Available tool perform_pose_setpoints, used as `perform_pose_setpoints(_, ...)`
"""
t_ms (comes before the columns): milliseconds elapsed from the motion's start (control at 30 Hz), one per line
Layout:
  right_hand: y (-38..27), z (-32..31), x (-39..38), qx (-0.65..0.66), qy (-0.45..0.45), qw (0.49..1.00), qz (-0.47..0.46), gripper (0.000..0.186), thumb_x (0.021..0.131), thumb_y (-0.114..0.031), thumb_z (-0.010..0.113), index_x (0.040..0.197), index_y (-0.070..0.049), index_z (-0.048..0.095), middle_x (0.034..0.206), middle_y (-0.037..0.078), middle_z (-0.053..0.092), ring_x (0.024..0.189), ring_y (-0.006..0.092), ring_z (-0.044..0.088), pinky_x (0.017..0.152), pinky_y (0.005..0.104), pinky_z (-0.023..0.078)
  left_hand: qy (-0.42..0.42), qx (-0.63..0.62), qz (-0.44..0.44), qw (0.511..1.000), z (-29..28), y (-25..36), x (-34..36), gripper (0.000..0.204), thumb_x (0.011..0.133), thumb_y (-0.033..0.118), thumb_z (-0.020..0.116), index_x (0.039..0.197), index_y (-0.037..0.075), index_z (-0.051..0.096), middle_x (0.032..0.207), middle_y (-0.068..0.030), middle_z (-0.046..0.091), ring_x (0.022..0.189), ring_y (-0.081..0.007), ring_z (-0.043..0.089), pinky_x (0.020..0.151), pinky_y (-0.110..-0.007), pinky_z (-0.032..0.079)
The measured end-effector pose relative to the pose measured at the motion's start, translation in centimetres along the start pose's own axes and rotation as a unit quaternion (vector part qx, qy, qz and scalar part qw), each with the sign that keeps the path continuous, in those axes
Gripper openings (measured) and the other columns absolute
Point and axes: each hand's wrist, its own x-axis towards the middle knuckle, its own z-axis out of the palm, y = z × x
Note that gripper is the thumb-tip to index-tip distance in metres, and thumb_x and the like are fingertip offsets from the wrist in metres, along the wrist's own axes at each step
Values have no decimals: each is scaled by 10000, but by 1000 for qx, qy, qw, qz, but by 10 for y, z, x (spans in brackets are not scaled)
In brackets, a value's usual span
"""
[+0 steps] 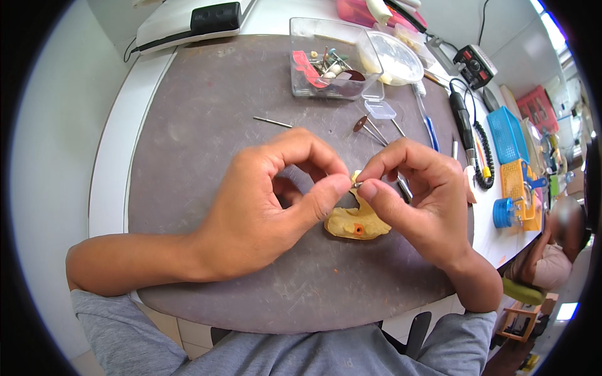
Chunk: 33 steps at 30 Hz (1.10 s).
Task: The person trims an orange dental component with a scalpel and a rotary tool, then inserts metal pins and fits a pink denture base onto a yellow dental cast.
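My left hand (279,207) and my right hand (420,207) meet above the grey mat, thumbs and forefingers pinched at a small metal piece (357,184) that is mostly hidden by the fingertips. Just below them a yellow plaster dental model (342,222) with an orange-rimmed hole lies on the mat, partly behind my right thumb. A metal tool (404,186) shows behind my right fingers; I cannot tell whether they touch it. A thin metal rod (272,121) lies beyond my left hand.
Farther back are a clear box (301,88) of small bits, round-headed burs (360,123), a toothbrush-like tool (426,122) and a black handpiece (461,109) with coiled cord. Blue (508,135) and orange baskets (517,178) stand on the right. A person (542,263) sits at far right.
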Motion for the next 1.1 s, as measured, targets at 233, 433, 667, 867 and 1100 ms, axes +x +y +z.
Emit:
perform_pose_setpoints(233, -10, -17, -7, -84, -9, 994, -71, 90, 829, -8, 706, 898, 33, 666, 876, 74, 683, 830, 134, 624, 778, 268, 474, -37, 324, 189, 926, 5, -7, -3, 420, 726, 208, 875, 1043, 49, 651, 1004, -71, 625, 887, -232, 598, 735, -343, 492)
perform_pose_setpoints(433, -13, -15, -20, -239, -42, 963, -115, 196, 648, 80, 725, 824, -2, 692, 831, 110, 702, 772, 219, 694, 694, 317, 531, -53, 333, 211, 918, 7, -11, -5, 376, 656, 89, 880, 964, 47, 668, 984, -100, 631, 873, -279, 598, 740, -378, 497)
perform_pose_setpoints(667, -20, -8, -27, -331, -39, 931, -149, 257, 616, 7, 803, 847, -75, 725, 841, 47, 708, 723, 196, 645, 656, 315, 455, -25, 289, 231, 929, 8, -10, -4, 355, 659, 44, 863, 957, 38, 668, 952, -107, 637, 851, -283, 620, 725, -368, 502)
perform_pose_setpoints(867, -21, -7, -28, -343, -41, 926, -151, 279, 608, 3, 812, 863, -77, 731, 841, 42, 707, 716, 189, 638, 655, 316, 437, -18, 282, 237, 929, 9, -12, -4, 354, 651, 48, 870, 943, 40, 670, 943, -105, 637, 838, -270, 624, 717, -365, 504)
perform_pose_setpoints(1100, -26, -3, -29, -350, -41, 926, -137, 263, 618, 8, 801, 856, -77, 726, 829, 41, 698, 700, 191, 629, 649, 320, 427, -6, 282, 253, 925, 9, -10, -7, 367, 635, 66, 888, 933, 49, 676, 926, -91, 638, 791, -250, 605, 673, -352, 493)
